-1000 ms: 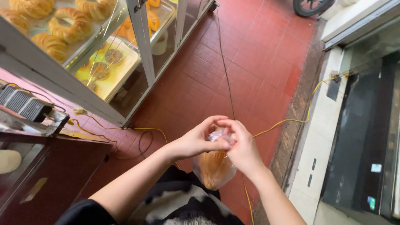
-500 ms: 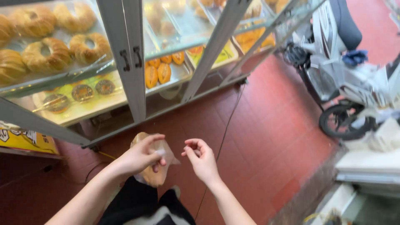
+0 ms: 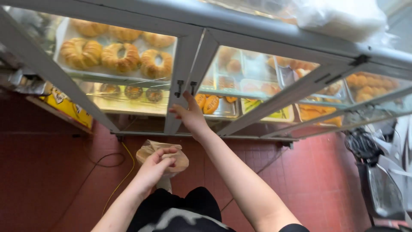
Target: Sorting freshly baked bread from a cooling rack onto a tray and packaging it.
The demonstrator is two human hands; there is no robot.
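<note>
The left hand (image 3: 158,165) grips a bagged pastry (image 3: 163,155) in closed fingers, while the right hand's (image 3: 189,115) open fingertips touch the shut cabinet door's small handle (image 3: 192,87), door unopened.

Place: a bakery shop front; I stand at its display case (image 3: 189,64).
Case: glass doors (image 3: 257,81) in pale metal frames, with small dark latches (image 3: 179,88) where two doors meet.
Top shelf: a white tray (image 3: 64,38) of large ring-shaped breads (image 3: 122,58), golden brown.
Lower shelves: trays of small round pastries (image 3: 133,91) and orange buns (image 3: 210,104), set out in rows.
Right side: more trays of golden buns (image 3: 365,86) behind the glass.
Case top: a heap of clear plastic bags (image 3: 343,17).
Floor: red tiles (image 3: 51,172) with a yellow cable (image 3: 124,167) running across.
Far right: a parked scooter (image 3: 377,163) beside the case.
</note>
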